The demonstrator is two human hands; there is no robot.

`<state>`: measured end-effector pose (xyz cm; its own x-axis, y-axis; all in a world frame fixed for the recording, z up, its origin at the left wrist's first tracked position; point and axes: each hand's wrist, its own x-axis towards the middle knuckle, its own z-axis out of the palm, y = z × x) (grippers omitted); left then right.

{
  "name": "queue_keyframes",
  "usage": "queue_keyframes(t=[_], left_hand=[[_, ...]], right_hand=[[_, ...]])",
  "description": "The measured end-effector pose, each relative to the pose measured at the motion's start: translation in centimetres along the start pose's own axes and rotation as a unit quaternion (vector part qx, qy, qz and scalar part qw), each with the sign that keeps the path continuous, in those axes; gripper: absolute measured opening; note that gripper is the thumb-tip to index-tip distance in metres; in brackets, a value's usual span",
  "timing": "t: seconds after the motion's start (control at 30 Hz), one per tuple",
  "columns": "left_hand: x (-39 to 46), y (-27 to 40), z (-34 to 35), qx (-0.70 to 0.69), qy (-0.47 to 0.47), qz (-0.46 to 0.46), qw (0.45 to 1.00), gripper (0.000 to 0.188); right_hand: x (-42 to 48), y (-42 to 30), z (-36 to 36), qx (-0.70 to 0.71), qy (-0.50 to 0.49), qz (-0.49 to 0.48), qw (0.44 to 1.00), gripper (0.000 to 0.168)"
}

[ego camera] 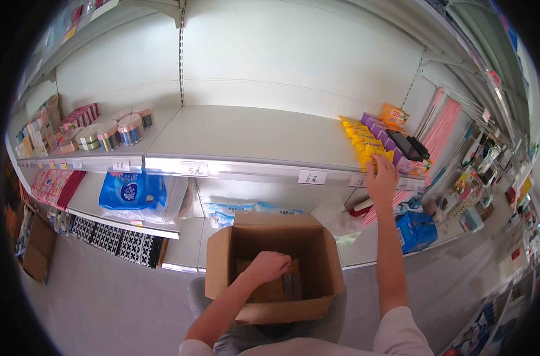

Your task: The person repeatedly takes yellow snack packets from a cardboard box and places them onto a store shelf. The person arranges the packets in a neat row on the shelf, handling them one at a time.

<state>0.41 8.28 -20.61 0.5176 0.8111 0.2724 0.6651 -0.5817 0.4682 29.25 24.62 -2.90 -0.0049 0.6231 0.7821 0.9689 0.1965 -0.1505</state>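
Observation:
At the shelf's right end, my right hand (382,180) has its fingers around the front yellow packet (376,153) of a row of yellow packets (359,133). My left hand (270,266) is inside an open cardboard box (276,231), fingers curled; whether it grips anything is hidden. Beneath it in the box are yellow-orange packets (270,291) and narrow boxes (293,287) standing side by side. Purple boxes (376,126) line up just right of the yellow row. A black phone-like device (404,144) lies on them.
The cardboard box rests on a grey seat (198,296) before the white shelf (252,133). Clear jars (131,130) stand at the shelf's left. Handwritten price tags (312,177) line its front edge. Below are a blue package (129,191) and another blue pack (416,231); pink-handled tools (445,120) hang right.

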Motion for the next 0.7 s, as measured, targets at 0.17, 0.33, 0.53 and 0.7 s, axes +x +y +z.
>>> queue_keyframes(t=[0.17, 0.33, 0.53, 0.7], left_hand=[[0.0, -0.5, -0.1, 0.005, -0.007, -0.022, 1.000, 0.013], [0.0, -0.1, -0.6, 0.009, -0.009, -0.025, 1.000, 0.014], [-0.1, -0.5, -0.3, -0.002, -0.013, -0.035, 0.999, 0.013], [-0.2, -0.5, -0.3, -0.010, -0.018, -0.039, 0.999, 0.014]], right_hand=[[1.7, 0.0, -0.4, -0.049, -0.051, 0.036, 0.997, 0.035], [1.4, 1.8, 2.0, -0.057, 0.025, 0.005, 0.998, 0.042], [1.7, 1.7, 1.3, -0.101, -0.052, 0.036, 0.993, 0.047], [2.6, 2.3, 0.4, -0.078, -0.118, 0.056, 0.988, 0.049]])
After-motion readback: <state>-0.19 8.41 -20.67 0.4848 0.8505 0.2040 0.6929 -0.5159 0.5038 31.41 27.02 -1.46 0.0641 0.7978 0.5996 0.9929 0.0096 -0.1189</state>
